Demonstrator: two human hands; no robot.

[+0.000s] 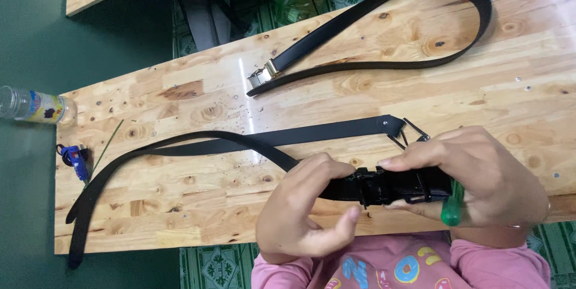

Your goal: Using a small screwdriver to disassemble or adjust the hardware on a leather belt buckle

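Both hands work at the near edge of the surface (420, 55), a pale wooden board with knots and a glossy sheen, whose long near edge runs just under the wrists and whose left end stops short of a dark green floor. The left hand (306, 205) curls over a glossy black belt (240, 144), thumb below and fingers on top, pinching the strap just beside its black buckle (375, 186). The right hand (474, 175) closes round the buckle end from the other side, fingertips pressing the top, and also keeps a green tool handle (451, 210) tucked against the palm; what the tool is cannot be told. From the hands this belt runs left across the board, doubles back in a long narrow loop, and its far end hangs over the left near corner. A small metal clasp (411, 133) lies just beyond the right hand, touching the belt's upper run. Open wood lies between that strap and a second black belt (384, 7), matte, with a silver and gold buckle (264, 74), which curves in a wide bend toward the far right edge, well apart from the hands. At the left end sit a clear plastic bottle (33, 106) on its side, overhanging the edge, and a small blue tool (75, 160). Tiny specks and screws dot the wood.
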